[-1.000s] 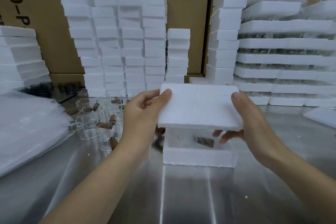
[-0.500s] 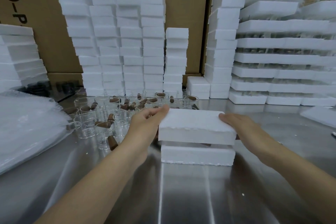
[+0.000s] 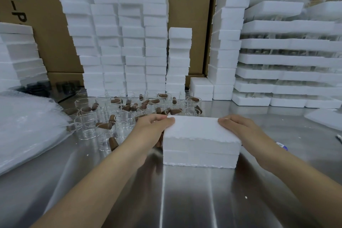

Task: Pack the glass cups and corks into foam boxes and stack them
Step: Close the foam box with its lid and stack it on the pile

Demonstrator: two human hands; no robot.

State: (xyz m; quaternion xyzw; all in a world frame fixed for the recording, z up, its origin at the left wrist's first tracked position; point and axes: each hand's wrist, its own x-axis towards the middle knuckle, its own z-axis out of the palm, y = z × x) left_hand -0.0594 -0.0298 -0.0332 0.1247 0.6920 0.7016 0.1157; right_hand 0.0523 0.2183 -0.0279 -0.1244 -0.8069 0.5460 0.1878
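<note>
White foam box (image 3: 200, 144) sat closed on the shiny table (image 3: 185, 200), left hand (image 3: 151, 127) held its left end, right hand (image 3: 240, 128) held its right end, glass cups (image 3: 88, 127) and brown corks (image 3: 113, 142) stood just behind the left hand

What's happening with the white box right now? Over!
Holding foam lid's ends: left hand, right hand. Lid down on foam box. Nearby: glass cups, corks, beside left hand.
</note>
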